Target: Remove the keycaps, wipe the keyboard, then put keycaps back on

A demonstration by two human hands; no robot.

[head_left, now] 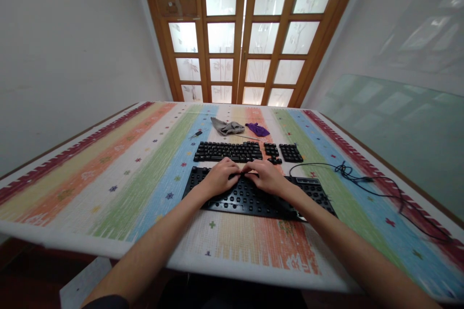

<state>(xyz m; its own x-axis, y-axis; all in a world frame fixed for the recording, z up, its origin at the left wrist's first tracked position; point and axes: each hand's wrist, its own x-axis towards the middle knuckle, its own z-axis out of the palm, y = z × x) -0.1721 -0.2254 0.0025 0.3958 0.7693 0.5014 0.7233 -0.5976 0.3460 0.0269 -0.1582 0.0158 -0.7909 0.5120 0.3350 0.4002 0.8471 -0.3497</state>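
A black keyboard (253, 202) lies on the striped tablecloth in front of me; its top looks like bare rows of sockets. My left hand (218, 178) and my right hand (267, 177) rest on its far middle, fingers curled, fingertips meeting near the far edge. Whatever they pinch is hidden. Just beyond lies a set of black keys (228, 151) laid out in keyboard rows, with two smaller blocks to its right.
A grey cloth (227, 127) and a purple cloth (258, 129) lie further back. A small tool (196, 134) sits left of them. The black cable (348, 169) loops to the right across the table (119, 183). Behind stands a wooden glazed door (246, 33).
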